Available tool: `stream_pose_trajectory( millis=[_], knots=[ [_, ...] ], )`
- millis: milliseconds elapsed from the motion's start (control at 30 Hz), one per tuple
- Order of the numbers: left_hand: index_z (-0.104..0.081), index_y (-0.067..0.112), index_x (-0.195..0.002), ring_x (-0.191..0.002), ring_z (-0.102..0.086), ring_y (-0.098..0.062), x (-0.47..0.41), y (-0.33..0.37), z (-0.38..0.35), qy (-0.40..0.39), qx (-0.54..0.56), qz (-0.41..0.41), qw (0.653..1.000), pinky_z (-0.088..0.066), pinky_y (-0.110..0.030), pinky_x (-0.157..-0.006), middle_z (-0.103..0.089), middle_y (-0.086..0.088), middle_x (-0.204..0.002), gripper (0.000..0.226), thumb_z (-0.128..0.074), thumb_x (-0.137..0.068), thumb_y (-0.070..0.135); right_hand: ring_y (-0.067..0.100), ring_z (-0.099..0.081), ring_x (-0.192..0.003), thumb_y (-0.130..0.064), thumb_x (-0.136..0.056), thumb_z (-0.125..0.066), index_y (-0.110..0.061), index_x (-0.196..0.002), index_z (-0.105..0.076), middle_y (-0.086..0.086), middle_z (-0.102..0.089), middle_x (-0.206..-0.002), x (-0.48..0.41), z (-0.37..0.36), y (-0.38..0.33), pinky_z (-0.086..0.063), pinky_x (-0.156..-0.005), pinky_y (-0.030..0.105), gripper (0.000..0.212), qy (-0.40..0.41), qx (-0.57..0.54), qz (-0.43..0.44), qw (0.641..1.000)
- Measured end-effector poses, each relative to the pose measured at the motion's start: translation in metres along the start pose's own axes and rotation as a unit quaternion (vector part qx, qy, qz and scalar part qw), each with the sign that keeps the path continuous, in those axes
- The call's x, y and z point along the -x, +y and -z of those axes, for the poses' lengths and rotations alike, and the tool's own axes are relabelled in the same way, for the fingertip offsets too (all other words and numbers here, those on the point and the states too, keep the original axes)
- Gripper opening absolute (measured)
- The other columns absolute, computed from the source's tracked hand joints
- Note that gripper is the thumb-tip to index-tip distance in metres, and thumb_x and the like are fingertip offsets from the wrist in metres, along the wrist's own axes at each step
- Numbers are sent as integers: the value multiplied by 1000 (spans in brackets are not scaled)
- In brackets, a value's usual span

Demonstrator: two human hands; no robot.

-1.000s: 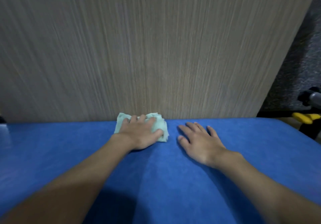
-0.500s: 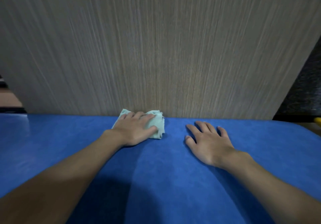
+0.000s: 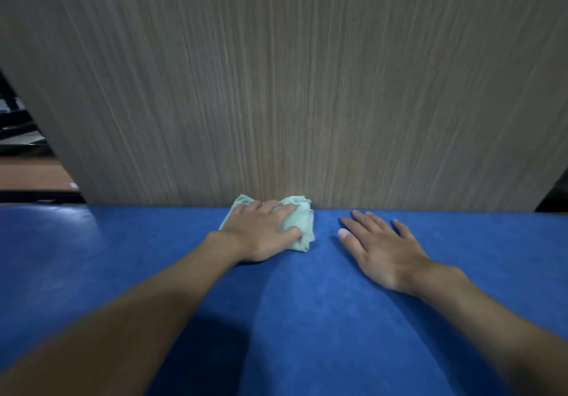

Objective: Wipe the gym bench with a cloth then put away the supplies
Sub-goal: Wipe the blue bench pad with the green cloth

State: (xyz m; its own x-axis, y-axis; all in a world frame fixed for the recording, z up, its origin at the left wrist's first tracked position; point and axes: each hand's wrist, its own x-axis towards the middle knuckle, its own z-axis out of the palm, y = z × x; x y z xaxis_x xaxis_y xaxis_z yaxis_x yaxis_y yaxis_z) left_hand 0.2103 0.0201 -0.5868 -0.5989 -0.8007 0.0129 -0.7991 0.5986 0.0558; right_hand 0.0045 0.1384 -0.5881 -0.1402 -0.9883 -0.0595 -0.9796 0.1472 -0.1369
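Head view: blue padded bench [image 3: 307,319] fills the lower half of the frame, surface matte, slightly mottled, with a faint sheen at its far left. A wood-grain panel [image 3: 276,88], grey-brown with vertical streaks, rises directly behind the bench and meets its far edge; it blocks nearly everything beyond.

Cloth [image 3: 302,225]: pale green, bunched into a wad, lying on the bench right at the foot of the panel, roughly at its middle. Left hand [image 3: 264,236] is on top of the cloth, fingers curved over it, thumb dug into its near edge, gripping the wad and pressing it to the pad. Right hand [image 3: 381,248] lies palm down on the bare pad just right of the cloth, not touching it, fingers straight and slightly spread, tips near the panel's foot. The two hands are apart.

Left of the panel: dark frame bars [image 3: 18,125] and a strip of reddish-brown floor [image 3: 30,174]. Right of the panel: a dark gap [image 3: 553,196], contents too dim to tell.
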Motion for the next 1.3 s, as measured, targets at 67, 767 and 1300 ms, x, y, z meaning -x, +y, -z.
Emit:
stream_pose_trajectory(
  millis=[67, 767, 1300],
  knots=[
    [-22, 40, -153, -141, -31, -19, 11, -36, 2, 3, -4, 13, 1000, -19, -44, -117, -32, 10, -156, 90, -7, -70, 72, 9, 4, -151, -54, -102, -8, -34, -156, -13, -11, -1, -165, 2, 2, -3, 2, -121, 47, 58, -8, 10, -12, 1000],
    [-25, 40, -151, -135, -37, -18, 56, -189, 5, 36, -21, 65, 997, -25, -38, -112, -38, 10, -150, 90, -3, -68, 68, 17, -16, -146, -52, -102, -22, -30, -146, -34, 3, -28, -153, -51, -17, -179, 2, -120, 51, 51, 23, -19, 110, 993],
    [-26, 43, -149, -135, -36, -18, 88, -274, 13, 33, -5, 103, 994, -24, -46, -113, -38, 12, -148, 87, -8, -68, 71, 17, -14, -146, -54, -101, -21, -28, -146, -34, 0, -24, -154, -82, -32, -289, 0, -121, 48, 53, 17, 4, 186, 982]
  ],
)
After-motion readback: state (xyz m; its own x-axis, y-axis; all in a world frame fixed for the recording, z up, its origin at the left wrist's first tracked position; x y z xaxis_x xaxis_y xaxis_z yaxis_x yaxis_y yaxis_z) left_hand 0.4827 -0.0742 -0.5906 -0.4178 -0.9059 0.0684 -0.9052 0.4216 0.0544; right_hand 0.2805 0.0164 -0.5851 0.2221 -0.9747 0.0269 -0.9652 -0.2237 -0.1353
